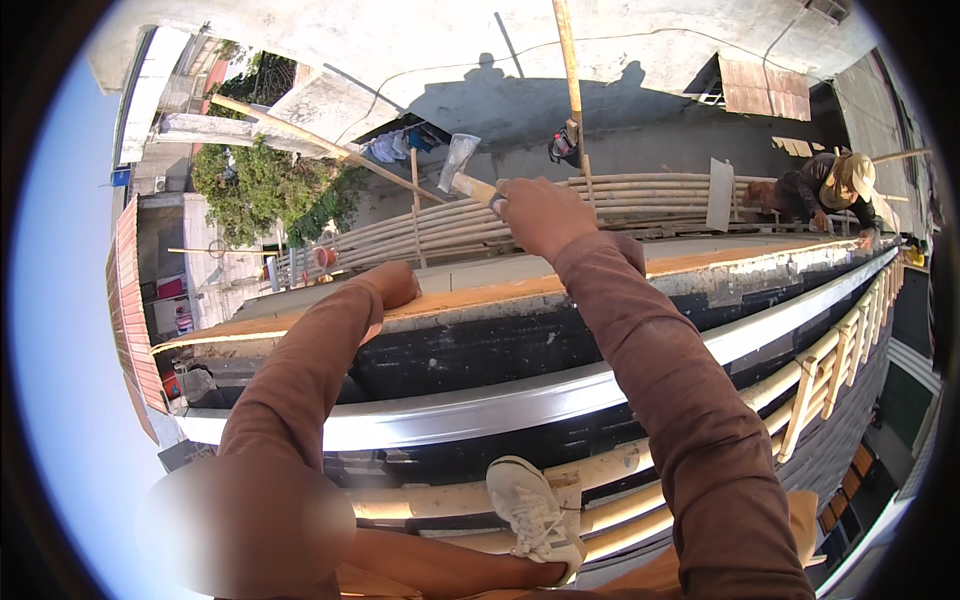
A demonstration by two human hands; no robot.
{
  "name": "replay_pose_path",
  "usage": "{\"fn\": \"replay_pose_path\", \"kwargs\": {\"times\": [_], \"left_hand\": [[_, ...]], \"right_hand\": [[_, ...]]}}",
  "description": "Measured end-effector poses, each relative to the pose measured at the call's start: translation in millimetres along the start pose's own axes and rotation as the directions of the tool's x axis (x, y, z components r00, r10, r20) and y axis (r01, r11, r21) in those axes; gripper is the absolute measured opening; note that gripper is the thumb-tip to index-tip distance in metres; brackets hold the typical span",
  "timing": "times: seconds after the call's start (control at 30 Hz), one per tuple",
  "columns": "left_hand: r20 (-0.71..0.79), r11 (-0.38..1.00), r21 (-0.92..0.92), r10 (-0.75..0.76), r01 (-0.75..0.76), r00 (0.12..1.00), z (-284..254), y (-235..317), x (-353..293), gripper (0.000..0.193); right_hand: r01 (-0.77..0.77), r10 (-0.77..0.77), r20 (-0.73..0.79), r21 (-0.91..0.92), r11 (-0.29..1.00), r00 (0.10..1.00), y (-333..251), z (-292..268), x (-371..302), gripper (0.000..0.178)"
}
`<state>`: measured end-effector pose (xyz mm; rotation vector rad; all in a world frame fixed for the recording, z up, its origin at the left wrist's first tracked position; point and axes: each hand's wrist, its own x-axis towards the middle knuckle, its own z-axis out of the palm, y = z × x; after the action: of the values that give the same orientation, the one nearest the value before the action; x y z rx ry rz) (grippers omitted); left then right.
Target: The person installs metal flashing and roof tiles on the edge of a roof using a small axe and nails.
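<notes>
My right hand (550,215) is closed around the wooden handle of a hammer (461,160), held raised above the wall top. The hammer's broad grey metal head points up and to the left. Below it lies a long brown wooden board (480,298), set along the edge of the wall top. My left hand (393,285) rests at this board, curled over its far side. Its fingertips are hidden, and I cannot see what they hold, if anything. A strip of grey mortar (480,272) runs just behind the board.
Bamboo poles (470,215) form scaffolding beyond the wall; more poles (620,462) lie under my shoe (535,515). A shiny metal rail (470,405) crosses on the near side. At the far right a co-worker (835,190) in a hat leans over the same wall.
</notes>
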<state>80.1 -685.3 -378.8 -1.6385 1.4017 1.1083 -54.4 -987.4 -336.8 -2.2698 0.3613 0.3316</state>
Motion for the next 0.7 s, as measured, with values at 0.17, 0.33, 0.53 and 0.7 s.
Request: {"fn": "replay_pose_path", "kwargs": {"times": [0.17, 0.33, 0.53, 0.7], "left_hand": [[0.01, 0.933, 0.324, 0.163, -0.157, 0.987, -0.5, -1.8, 2.8, 0.018], [0.072, 0.79, -0.551, -0.275, 0.268, 0.959, -36.1, 16.7, -10.3, 0.017], [-0.153, 0.978, -0.208, -0.013, -0.019, 0.988, 1.3, -10.0, 11.9, 0.023], [-0.143, 0.952, -0.306, -0.073, 0.026, 0.987, 23.3, -8.7, 11.0, 0.023]], "right_hand": [[0.018, 0.026, 0.197, -0.218, 0.976, 0.98, -16.5, 31.0, -5.7, 0.033], [0.02, -0.012, 0.114, -0.071, 0.997, 0.993, -3.3, -7.2, 1.8, 0.033], [0.159, -0.059, 0.283, -0.344, 0.926, 0.957, -11.8, 42.6, -2.7, 0.032], [-0.053, 0.063, 0.112, -0.095, 0.994, 0.992, -5.5, 1.1, -2.3, 0.031]]}}
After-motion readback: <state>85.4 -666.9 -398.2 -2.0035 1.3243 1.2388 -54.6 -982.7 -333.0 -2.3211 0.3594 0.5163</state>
